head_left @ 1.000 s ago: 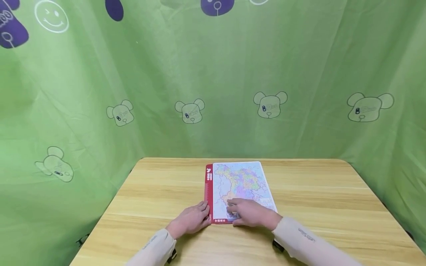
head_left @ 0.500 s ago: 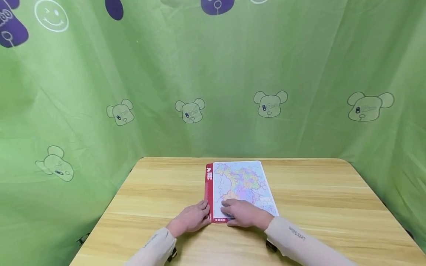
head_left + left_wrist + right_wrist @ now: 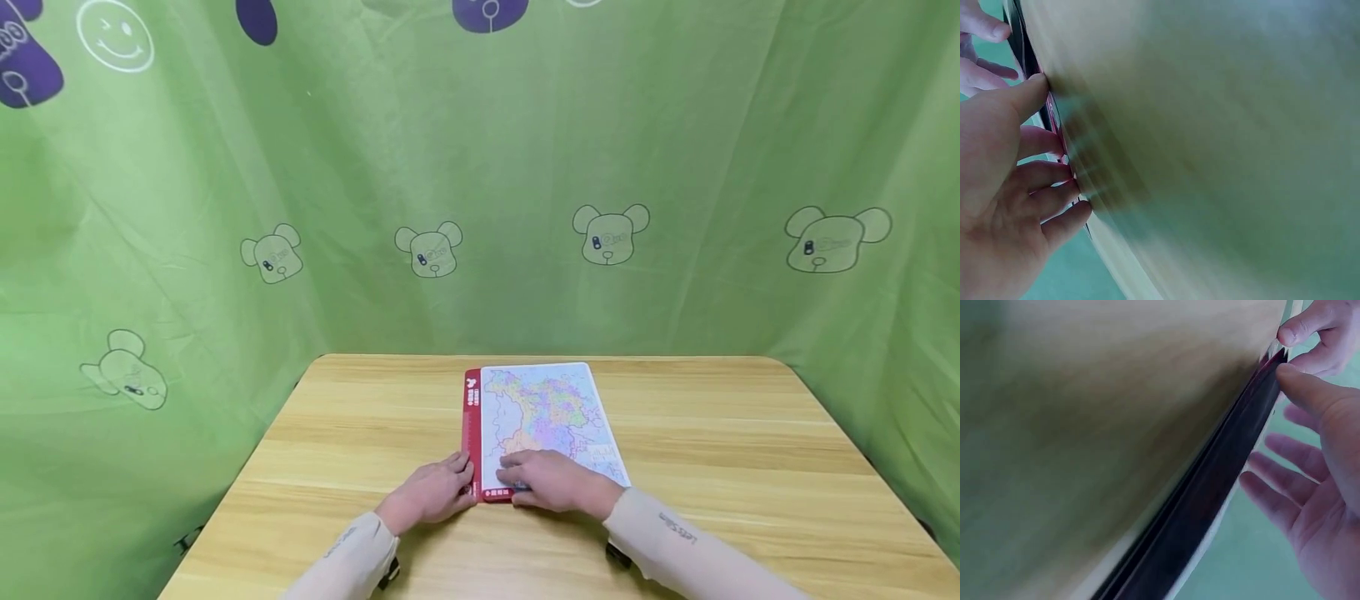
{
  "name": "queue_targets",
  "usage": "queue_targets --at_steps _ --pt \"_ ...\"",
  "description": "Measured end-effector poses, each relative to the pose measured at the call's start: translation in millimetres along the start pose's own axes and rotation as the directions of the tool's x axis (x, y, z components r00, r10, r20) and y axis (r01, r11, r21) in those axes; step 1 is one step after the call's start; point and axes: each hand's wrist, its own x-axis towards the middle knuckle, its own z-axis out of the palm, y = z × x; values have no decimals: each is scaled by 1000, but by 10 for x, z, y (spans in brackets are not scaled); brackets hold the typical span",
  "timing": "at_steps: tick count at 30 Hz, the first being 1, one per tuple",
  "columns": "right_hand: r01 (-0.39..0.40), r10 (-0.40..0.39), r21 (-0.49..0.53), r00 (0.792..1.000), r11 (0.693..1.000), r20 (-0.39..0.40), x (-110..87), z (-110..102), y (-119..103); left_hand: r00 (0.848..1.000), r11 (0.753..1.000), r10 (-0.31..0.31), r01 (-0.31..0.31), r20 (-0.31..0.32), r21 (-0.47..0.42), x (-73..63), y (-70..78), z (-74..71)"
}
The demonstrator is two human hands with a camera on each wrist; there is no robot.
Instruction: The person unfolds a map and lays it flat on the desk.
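A flat map board (image 3: 551,408), printed with a pastel map and bordered in red, lies at the middle of the table. My left hand (image 3: 431,492) rests on its red left strip (image 3: 471,425), fingers fairly straight, thumb at the near corner. My right hand (image 3: 553,479) is at the near edge, its thumb against the edge and its fingers over the printed face. In the right wrist view the board's dark edge (image 3: 1191,506) shows two layers with a narrow gap, near the right thumb. The map's lower part is hidden under my right hand.
The light wood table (image 3: 360,417) extends around the board on all sides. A green curtain (image 3: 510,275) with bear-head prints hangs behind and at both sides. Dark straps (image 3: 618,556) sit under the cream sleeves at the wrists.
My right hand has slid slightly left along the near edge. That edge of the map board has risen a little. My left hand has stayed in place.
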Motion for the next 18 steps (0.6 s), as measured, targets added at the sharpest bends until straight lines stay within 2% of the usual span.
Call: queue_targets --at_steps 6,10,18 --pt "60 -60 -10 997 998 -42 -32 -22 25 999 1000 27 -26 -34 10 -4 -8 12" --pt "109 -114 -51 989 993 -92 -62 -34 26 999 1000 29 -29 -35 8 -8 -6 14" --pt "157 -204 -228 959 961 -196 -128 -64 13 1000 1000 9 -10 -17 -10 -17 1 6"
